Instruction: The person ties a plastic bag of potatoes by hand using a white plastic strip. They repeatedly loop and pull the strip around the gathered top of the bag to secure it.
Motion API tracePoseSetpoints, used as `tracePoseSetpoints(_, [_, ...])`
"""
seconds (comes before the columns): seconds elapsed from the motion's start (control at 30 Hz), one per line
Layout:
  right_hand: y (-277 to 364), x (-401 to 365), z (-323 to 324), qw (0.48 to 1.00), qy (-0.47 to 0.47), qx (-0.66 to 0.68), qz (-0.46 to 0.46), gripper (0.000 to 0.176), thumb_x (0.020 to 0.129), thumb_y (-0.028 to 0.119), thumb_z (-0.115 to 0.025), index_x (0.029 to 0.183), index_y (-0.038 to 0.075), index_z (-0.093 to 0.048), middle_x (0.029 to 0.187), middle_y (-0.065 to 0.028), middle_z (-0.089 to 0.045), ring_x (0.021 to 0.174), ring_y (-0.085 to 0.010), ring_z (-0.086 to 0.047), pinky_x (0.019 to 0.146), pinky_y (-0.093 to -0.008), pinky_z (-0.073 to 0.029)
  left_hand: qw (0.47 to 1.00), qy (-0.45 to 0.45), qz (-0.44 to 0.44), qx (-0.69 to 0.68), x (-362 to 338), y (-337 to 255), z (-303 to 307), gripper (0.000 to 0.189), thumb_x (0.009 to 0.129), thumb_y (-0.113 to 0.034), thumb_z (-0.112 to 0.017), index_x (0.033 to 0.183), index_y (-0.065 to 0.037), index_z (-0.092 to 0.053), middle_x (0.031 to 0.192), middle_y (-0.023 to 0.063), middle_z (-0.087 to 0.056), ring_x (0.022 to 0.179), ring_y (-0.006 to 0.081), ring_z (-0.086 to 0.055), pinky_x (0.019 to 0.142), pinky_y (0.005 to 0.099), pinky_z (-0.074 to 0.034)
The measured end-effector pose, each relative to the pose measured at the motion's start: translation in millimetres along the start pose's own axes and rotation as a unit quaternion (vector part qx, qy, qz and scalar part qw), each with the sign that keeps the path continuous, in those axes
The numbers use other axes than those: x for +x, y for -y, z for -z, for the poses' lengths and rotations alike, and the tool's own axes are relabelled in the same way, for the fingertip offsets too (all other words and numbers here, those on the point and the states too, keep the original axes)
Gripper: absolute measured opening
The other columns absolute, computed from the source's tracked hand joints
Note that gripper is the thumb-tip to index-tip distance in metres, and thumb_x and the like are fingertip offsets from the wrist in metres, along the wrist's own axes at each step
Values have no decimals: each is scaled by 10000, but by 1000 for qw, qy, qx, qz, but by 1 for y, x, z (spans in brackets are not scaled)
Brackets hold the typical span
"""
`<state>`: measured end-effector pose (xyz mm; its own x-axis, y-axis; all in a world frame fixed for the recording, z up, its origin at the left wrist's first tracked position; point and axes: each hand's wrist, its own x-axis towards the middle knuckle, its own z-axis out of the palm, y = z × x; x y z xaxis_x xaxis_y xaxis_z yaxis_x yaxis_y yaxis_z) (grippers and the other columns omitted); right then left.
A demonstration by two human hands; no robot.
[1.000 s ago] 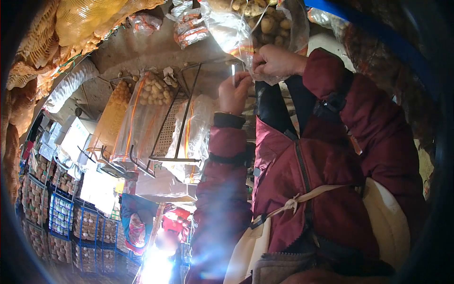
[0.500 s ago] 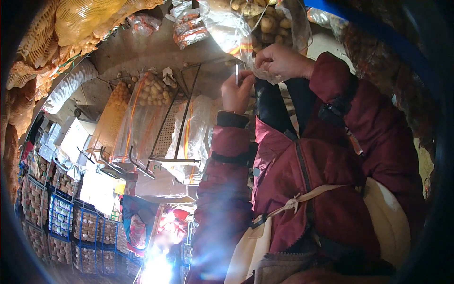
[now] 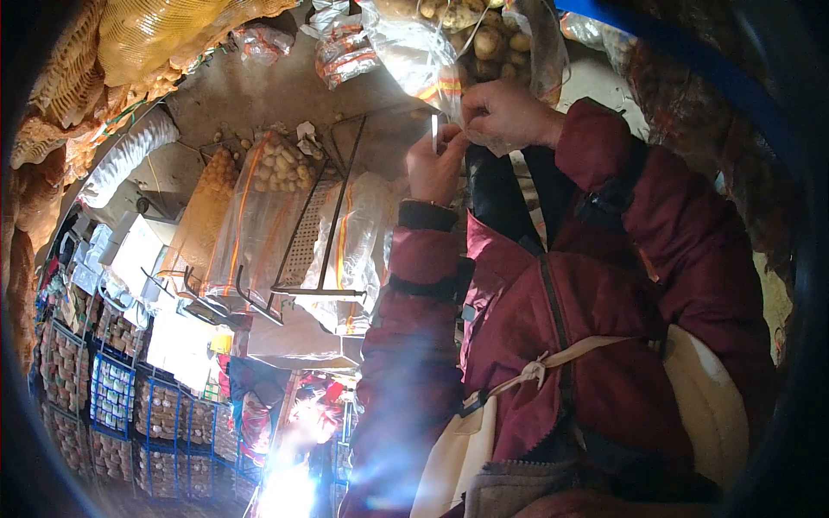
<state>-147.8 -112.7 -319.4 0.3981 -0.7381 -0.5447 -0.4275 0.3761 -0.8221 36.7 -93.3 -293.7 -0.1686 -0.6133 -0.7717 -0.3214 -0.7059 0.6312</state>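
A clear plastic bag (image 3: 432,65) with an orange-yellow stripe lies open, with potatoes (image 3: 490,47) showing inside. My right hand (image 3: 511,118) is closed in a pinch on the gathered plastic at the bag's near edge. Right beside it, my left hand (image 3: 434,168) is closed too, its thumb and forefinger meeting at the same edge. A thin, bright white strip (image 3: 435,134) stands up from the left fingers; its kind does not show. Both hands are held close together in front of my knees.
Filled bags of potatoes (image 3: 281,168) stand to the left by a metal-framed rack (image 3: 319,216). Orange mesh sacks (image 3: 155,43) are piled at the upper left. Blue-framed crates (image 3: 112,397) are stacked at the lower left. A blue bar (image 3: 604,28) crosses the upper right.
My right hand and forearm have shifted slightly left, closer to the left hand. The left hand has moved a little to the right. Both keep their pinch.
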Motion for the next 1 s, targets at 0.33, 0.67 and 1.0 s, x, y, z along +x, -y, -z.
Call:
tracePoseSetpoints(0.33, [9,-1,4,999,3,-41,1,159,701,143,-586,783,11,-621,723,-148,-603,683,-272,-607,613,-370,-457,1000,1,-24,-3,0,-10,-5,168,785,-119,-664,895,8,-653,753,16,-637,691,71,-555,630,234,-446])
tracePoseSetpoints(0.67, [0,1,6,998,45,41,-17,162,714,149,-599,776,4,-632,710,-140,-613,678,-230,-610,617,-345,-455,999,0,-38,-14,6,-1,-6,181,788,-156,-661,838,17,-638,700,29,-628,633,78,-547,580,253,-438])
tracePoseSetpoints(1.0, [6,1,14,999,44,30,4,162,720,132,-586,779,-13,-630,694,-139,-614,652,-194,-601,610,-336,-457,998,-29,-30,56,1,-4,-2,95,842,-96,-547,833,-30,-614,663,-40,-536,577,35,-454,505,214,-357])
